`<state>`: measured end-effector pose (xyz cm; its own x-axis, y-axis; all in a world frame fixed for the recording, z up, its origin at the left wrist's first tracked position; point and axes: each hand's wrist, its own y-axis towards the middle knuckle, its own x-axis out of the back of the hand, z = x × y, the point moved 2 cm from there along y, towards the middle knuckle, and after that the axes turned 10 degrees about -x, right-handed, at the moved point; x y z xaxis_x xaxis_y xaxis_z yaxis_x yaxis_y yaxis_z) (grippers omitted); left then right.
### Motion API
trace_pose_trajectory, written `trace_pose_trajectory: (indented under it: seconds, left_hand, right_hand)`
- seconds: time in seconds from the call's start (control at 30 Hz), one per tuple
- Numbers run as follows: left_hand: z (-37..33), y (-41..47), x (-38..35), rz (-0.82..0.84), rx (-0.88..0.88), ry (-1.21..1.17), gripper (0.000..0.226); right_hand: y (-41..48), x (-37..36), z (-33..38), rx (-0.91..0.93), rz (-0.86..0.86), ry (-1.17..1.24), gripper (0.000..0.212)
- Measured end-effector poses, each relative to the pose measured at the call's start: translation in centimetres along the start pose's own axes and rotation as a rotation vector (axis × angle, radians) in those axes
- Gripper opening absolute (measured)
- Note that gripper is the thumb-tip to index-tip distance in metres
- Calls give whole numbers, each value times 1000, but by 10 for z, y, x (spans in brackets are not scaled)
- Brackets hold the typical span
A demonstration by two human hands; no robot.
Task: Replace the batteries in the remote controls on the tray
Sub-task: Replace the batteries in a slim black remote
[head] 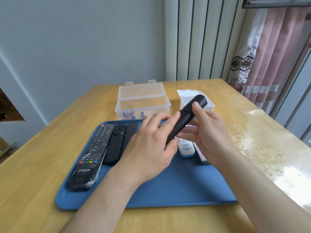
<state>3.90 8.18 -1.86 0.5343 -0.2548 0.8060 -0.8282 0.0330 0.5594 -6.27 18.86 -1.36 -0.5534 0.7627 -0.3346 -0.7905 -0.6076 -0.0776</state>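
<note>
The left hand (148, 147) covers most of the flat black remote (130, 133) and the middle of the blue tray (176, 187). The right hand (207, 130) hides the top of the white remote (186, 147). It also hides nearly all of a pale remote (201, 153) just beside that one at 3 o'clock, of which only a strip shows. The left fingers are blurred, so their exact lie is hard to read. Both forearms are cut off at the bottom edge.

The slim black remote (185, 118) is held above the tray's 1 o'clock area, tilted with its far end toward 1 o'clock. It crosses in front of the white box (185, 98). The right hand cradles it from beneath with curled fingers, and the thumb presses on top near the far end. The left hand pinches the near half, with the forefinger tip by a seam across the body and the thumb at the near end. Whether the cover has shifted cannot be told.

At the tray's 9 o'clock lie the THTF remote (90, 157), in torn plastic wrap, and a dark remote (114, 143) touching it. At 12 o'clock on the wooden table (42, 165) stands an open clear box (143, 105) holding a few batteries (128, 114)
</note>
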Motion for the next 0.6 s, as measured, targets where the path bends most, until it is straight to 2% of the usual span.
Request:
trace_pose_trajectory:
  seconds: [0.17, 0.3, 0.43, 0.6]
  left_hand:
    - [-5, -1, 3, 145, -76, 8, 80]
    - [-5, -1, 5, 228, -97, -144, 87]
    - [-11, 0, 6, 172, -85, -277, 87]
    - [-12, 2, 9, 118, -89, -321, 86]
  right_hand:
    - [2, 8, 6, 4, -52, -14, 32]
    - [6, 14, 5, 4, -143, -96, 24]
    - [7, 12, 2, 6, -199, -128, 22]
    - [5, 4, 2, -23, -164, 5, 23]
